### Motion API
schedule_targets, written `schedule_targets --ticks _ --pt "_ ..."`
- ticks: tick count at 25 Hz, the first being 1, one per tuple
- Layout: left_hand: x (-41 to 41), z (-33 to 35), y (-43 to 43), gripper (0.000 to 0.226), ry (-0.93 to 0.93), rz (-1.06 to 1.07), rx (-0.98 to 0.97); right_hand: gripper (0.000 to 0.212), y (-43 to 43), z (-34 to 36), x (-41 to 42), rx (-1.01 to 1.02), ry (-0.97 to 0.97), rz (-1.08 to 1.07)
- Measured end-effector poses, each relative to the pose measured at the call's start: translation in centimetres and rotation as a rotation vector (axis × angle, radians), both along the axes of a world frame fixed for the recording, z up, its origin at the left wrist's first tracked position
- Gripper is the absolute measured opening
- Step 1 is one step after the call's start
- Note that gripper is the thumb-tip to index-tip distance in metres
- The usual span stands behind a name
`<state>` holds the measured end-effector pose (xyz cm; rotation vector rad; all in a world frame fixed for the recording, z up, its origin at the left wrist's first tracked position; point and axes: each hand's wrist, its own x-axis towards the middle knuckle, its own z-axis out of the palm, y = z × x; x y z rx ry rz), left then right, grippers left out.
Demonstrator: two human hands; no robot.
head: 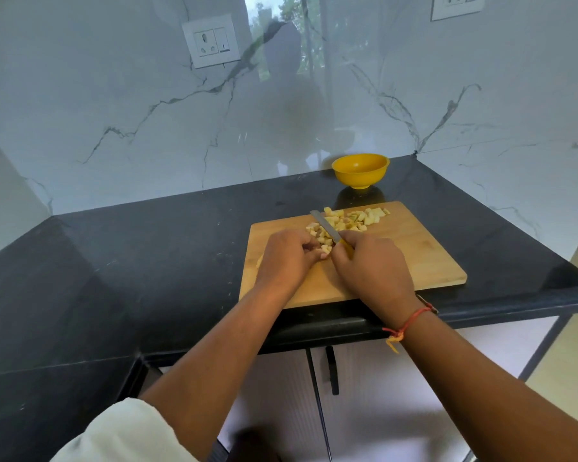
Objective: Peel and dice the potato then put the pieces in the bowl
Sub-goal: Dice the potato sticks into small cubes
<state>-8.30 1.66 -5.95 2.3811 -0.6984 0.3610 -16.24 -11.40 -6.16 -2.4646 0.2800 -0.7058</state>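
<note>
Late in the dicing: gripping the yellow-handled knife [326,227] in the right hand [369,261], pinching potato pieces [347,218] under the curled left hand [289,253] on the cutting board [414,258]. Next, by the look: scooping the heap into the yellow bowl [360,170] just beyond, on the counter [147,261].

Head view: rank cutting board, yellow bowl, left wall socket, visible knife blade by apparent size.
1. cutting board
2. yellow bowl and left wall socket: look alike, unranked; the socket sits farther away
3. knife blade, smallest
</note>
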Motion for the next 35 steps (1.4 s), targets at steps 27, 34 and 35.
schedule_targets --ticks 27,34,35 --pt "4.0 0.6 3.4 0.016 0.19 0.255 0.069 0.034 0.4 -0.8 0.0 -0.2 0.013 0.088" --pt "4.9 1.2 2.4 0.01 0.228 0.266 0.056 0.033 0.4 -0.7 0.1 -0.195 0.014 0.076" --pt "5.0 1.3 2.4 0.013 0.23 0.27 0.044 0.034 0.4 -0.7 0.1 -0.193 0.015 0.077"
